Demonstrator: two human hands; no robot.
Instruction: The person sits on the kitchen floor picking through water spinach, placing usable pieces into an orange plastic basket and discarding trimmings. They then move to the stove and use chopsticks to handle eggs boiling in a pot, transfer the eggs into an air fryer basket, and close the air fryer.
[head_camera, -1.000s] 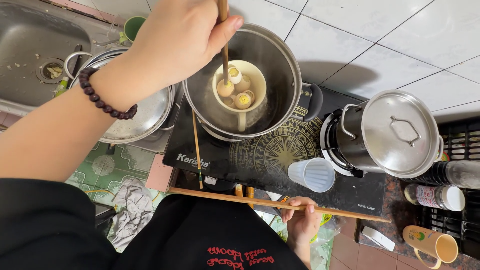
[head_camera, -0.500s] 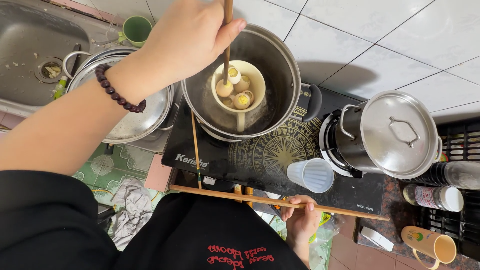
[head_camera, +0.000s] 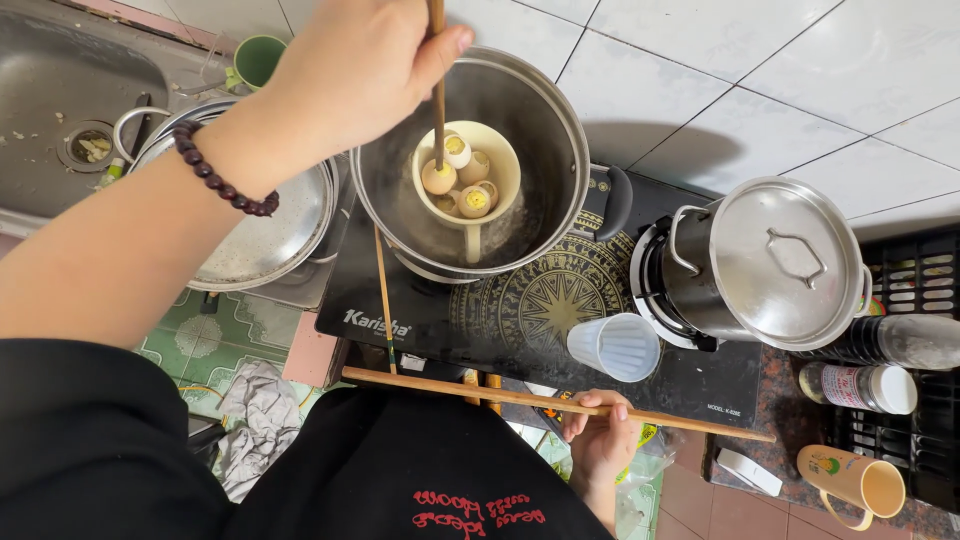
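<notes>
Left hand (head_camera: 350, 75) pinches chopstick (head_camera: 438, 95), tip on egg (head_camera: 438, 178) in cream cup (head_camera: 467, 180) inside steaming pot (head_camera: 470, 160), cooktop's back-left. Right hand (head_camera: 600, 440) grips long stick (head_camera: 550, 403) at front edge. Risks: steam scald, egg slipping, cup tipping.

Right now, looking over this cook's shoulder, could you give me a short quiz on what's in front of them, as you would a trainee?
1. True or false: the right hand grips a long wooden stick lying across the near edge of the stove.
2. What does the left hand hold? A) a spoon B) a thin wooden stick C) a pot lid
3. Fill in: the white cup inside the open steel pot holds small peeled ___.

Key
1. True.
2. B; its tip is down in the cup.
3. Eggs.
</notes>
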